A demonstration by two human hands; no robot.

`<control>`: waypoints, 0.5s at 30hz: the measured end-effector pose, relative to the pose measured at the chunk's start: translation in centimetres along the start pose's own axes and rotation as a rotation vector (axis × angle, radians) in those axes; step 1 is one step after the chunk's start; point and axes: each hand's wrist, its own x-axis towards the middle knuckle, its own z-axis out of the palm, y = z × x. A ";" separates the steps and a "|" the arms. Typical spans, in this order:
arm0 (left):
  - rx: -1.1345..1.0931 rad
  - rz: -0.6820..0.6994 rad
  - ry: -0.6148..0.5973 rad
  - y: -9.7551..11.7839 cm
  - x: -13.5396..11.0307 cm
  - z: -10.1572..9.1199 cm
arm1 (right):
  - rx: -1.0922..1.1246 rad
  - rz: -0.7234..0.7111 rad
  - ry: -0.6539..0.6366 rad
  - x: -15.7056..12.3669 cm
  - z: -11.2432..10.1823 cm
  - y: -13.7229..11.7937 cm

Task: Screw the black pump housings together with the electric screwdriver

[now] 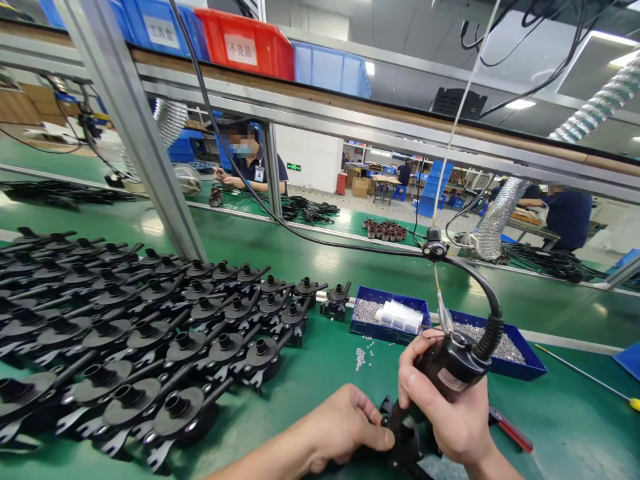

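A black corded electric screwdriver (453, 367) hangs nose-down from a cable, with my right hand (463, 420) wrapped around its body. Under its tip is a black plastic part (407, 450), partly hidden by the tool and both hands. My left hand (345, 423) pinches that part at its left side, thumb and fingers closed on it. Where exactly the bit touches cannot be made out. Just right of my right hand lies a red-handled tool (515, 430). Small metal rings (361, 359) are scattered on the green bench beyond my left hand.
Rows of black round assemblies (185, 343) with stubby tubes fill the left side. Two blue trays (537, 369) of small metal pieces stand ahead; one also holds a white plastic container (400, 316). A yellow-handled screwdriver (590, 373) lies right. A metal post (135, 133) and hanging cable cross the view.
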 end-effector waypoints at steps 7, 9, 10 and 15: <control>-0.017 0.072 0.141 -1.2 0.7 1.8 | 0.048 -0.006 -0.008 0.2 -0.4 0.0; -0.021 0.072 0.137 -1.1 0.6 1.6 | 0.059 -0.016 -0.019 0.3 -0.4 0.1; -0.016 0.080 0.133 -1.1 0.6 1.4 | 0.058 -0.020 -0.025 0.3 -0.5 0.2; 0.072 0.158 0.092 -1.5 0.6 1.1 | 0.090 -0.043 -0.195 1.1 -1.6 1.2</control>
